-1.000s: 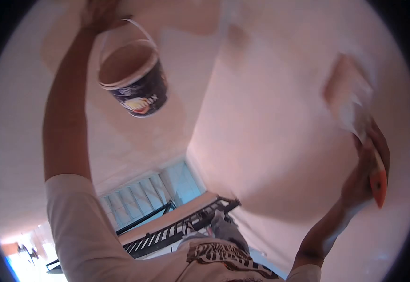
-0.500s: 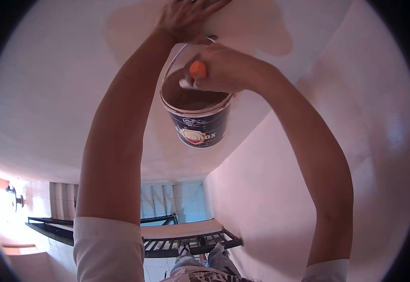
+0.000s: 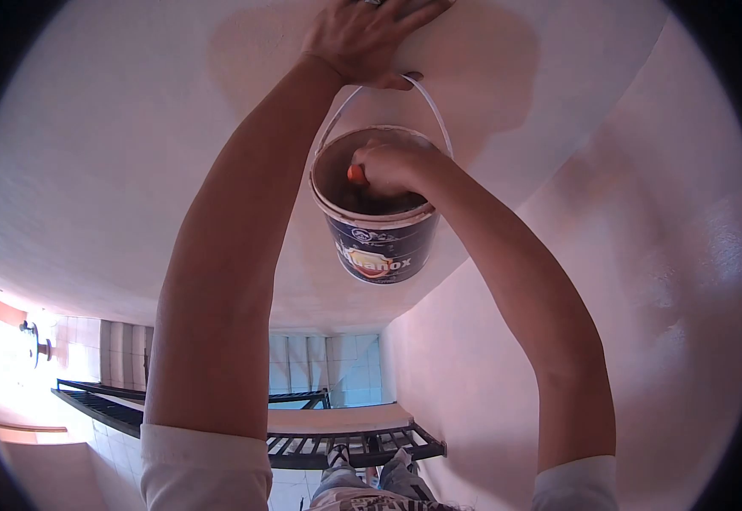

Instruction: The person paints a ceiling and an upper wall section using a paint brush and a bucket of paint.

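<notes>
Right hand (image 3: 388, 166), closed round an orange handle (image 3: 356, 175), reaches inside the bucket (image 3: 422, 243), whose bail (image 3: 436, 111) hangs at the thumb of the left hand (image 3: 362, 38), its fingers spread at the wall (image 3: 73, 187). Dipping seems the step; drawing out calls for clearing the rim's right edge, where the wrist crosses. The left forearm (image 3: 252, 196) crowds the left edge; the front edge stays free

Reads "…uanox" in pale letters (image 3: 383, 262) across the side of the dark bucket (image 3: 405, 238), too unclear at the start
</notes>
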Motion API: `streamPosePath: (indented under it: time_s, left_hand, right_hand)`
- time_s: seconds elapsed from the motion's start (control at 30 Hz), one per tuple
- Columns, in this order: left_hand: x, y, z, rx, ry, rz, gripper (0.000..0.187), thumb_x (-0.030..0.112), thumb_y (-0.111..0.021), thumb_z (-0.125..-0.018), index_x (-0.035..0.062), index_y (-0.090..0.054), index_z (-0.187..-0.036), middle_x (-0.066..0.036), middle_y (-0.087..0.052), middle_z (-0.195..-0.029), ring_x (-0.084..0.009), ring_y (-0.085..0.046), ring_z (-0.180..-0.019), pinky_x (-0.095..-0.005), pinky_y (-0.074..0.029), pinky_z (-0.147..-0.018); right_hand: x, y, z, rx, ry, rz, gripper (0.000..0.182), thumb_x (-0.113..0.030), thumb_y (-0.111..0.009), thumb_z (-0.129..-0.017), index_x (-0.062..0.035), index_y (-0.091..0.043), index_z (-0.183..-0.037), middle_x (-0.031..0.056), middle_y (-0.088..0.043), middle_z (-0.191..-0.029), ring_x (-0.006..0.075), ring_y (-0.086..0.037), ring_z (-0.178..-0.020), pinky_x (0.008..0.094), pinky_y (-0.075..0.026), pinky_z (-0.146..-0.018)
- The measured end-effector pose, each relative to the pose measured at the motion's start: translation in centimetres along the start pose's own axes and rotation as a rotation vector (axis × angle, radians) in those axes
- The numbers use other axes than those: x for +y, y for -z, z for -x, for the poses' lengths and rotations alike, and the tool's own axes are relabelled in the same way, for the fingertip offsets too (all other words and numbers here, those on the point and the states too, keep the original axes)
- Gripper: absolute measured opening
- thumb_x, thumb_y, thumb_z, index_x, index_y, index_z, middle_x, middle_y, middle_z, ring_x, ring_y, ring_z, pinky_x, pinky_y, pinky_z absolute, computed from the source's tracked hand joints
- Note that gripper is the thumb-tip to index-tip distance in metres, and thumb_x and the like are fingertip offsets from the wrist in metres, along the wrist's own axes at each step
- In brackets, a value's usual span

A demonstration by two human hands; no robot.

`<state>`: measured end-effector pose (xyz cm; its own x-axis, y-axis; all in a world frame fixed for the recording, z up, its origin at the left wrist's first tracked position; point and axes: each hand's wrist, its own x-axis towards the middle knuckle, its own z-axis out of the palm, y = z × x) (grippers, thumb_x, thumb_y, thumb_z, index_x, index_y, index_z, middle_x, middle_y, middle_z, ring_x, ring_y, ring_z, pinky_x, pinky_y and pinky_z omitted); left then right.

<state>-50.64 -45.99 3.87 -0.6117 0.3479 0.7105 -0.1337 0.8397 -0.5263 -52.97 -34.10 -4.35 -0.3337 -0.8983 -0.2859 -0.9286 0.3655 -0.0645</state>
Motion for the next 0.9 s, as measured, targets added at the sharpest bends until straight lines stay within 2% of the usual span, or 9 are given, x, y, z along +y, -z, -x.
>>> streamPosePath:
  time_s: [0.13,0.23,0.33,0.43,0.53,0.63,0.73,0.83,0.9]
  left_hand:
    - [0.7,-0.1,-0.6,0.017,-0.001,0.012,0.118,0.072,-0.074,-0.06,0.0196,-0.027,-0.155,-0.018,-0.012,-0.164,-0.0366,-0.003,-0.152,-0.0612,0.0,-0.12]
    - [0.8,0.0,-0.7,0.004,-0.001,0.003,0.118,0.071,-0.074,-0.06,0.0196,-0.028,-0.155,-0.018,-0.012,-0.163,-0.0366,-0.004,-0.152,-0.0611,0.0,-0.12]
    - [0.6,-0.1,-0.4,0.021,-0.008,0.016,0.117,0.07,-0.074,-0.06,0.0195,-0.029,-0.155,-0.018,-0.012,-0.163,-0.0366,-0.005,-0.152,-0.061,-0.001,-0.12]
    - [0.2,0.1,-0.3,0.029,0.001,0.008,0.118,0.071,-0.074,-0.059,0.0192,-0.029,-0.155,-0.018,-0.013,-0.163,-0.0367,-0.006,-0.152,-0.0612,-0.001,-0.12]
    - [-0.5,0.8,-0.1,-0.015,0.017,-0.01,0.118,0.072,-0.074,-0.059,0.0191,-0.03,-0.155,-0.018,-0.014,-0.163,-0.0369,-0.007,-0.152,-0.0615,-0.001,-0.12]
    - [-1.1,1.0,0.2,-0.013,0.007,-0.005,0.119,0.073,-0.073,-0.059,0.0192,-0.029,-0.155,-0.018,-0.014,-0.163,-0.037,-0.007,-0.152,-0.0616,-0.001,-0.12]
    - [-0.9,0.3,0.4,0.034,-0.007,-0.004,0.119,0.074,-0.072,-0.059,0.0191,-0.029,-0.155,-0.018,-0.015,-0.163,-0.0371,-0.007,-0.152,-0.0618,-0.001,-0.12]
    - [-0.2,0.5,0.1,-0.011,0.002,-0.022,0.118,0.074,-0.072,-0.06,0.019,-0.028,-0.155,-0.018,-0.015,-0.163,-0.0371,-0.006,-0.152,-0.0619,0.0,-0.12]
    - [-0.1,0.4,-0.1,-0.035,0.002,-0.003,0.117,0.074,-0.071,-0.061,0.0191,-0.028,-0.155,-0.018,-0.015,-0.163,-0.037,-0.005,-0.152,-0.0619,0.0,-0.12]
  right_hand:
    - [-0.1,-0.3,0.8,0.055,-0.011,0.057,0.036,-0.019,-0.068,-0.084,-0.0148,-0.067,-0.12,0.0103,-0.063,-0.128,0.0296,-0.061,-0.117,0.0397,-0.049,-0.098]
    - [0.5,-0.1,1.1,0.167,0.051,-0.01,0.03,-0.019,-0.067,-0.082,-0.0133,-0.071,-0.112,0.0112,-0.067,-0.119,0.0299,-0.064,-0.111,0.0404,-0.051,-0.095]
    - [1.3,1.3,2.2,0.208,0.241,-0.114,0.025,-0.019,-0.067,-0.079,-0.0115,-0.074,-0.102,0.0119,-0.071,-0.106,0.0312,-0.067,-0.1,0.0409,-0.052,-0.09]
    - [0.5,3.7,6.0,0.424,0.261,-0.241,0.022,-0.02,-0.069,-0.076,-0.0095,-0.075,-0.095,0.0136,-0.071,-0.092,0.0293,-0.067,-0.086,0.0384,-0.053,-0.083]
    - [0.7,4.7,9.3,0.635,0.249,-0.404,0.018,-0.014,-0.071,-0.078,-0.0065,-0.073,-0.094,0.0111,-0.07,-0.086,0.021,-0.066,-0.077,0.0332,-0.054,-0.075]
    - [2.0,3.7,11.1,0.771,0.293,-0.617,0.012,-0.007,-0.07,-0.083,-0.0015,-0.07,-0.093,0.0091,-0.069,-0.083,0.0122,-0.063,-0.074,0.0279,-0.052,-0.066]
    - [3.0,1.7,12.6,0.794,0.182,-0.892,0.013,-0.011,-0.071,-0.082,-0.0047,-0.074,-0.093,0.0087,-0.071,-0.08,0.0136,-0.067,-0.077,0.0301,-0.053,-0.069]
    - [4.6,-0.9,12.8,0.907,0.149,-1.038,0.014,-0.01,-0.07,-0.087,0.0,-0.071,-0.097,0.0079,-0.071,-0.088,0.011,-0.066,-0.083,0.0301,-0.056,-0.071]
    - [4.9,-2.8,12.9,0.99,0.149,-1.328,0.017,-0.01,-0.069,-0.089,0.0015,-0.068,-0.101,0.0103,-0.07,-0.094,0.0149,-0.067,-0.086,0.0328,-0.059,-0.076]
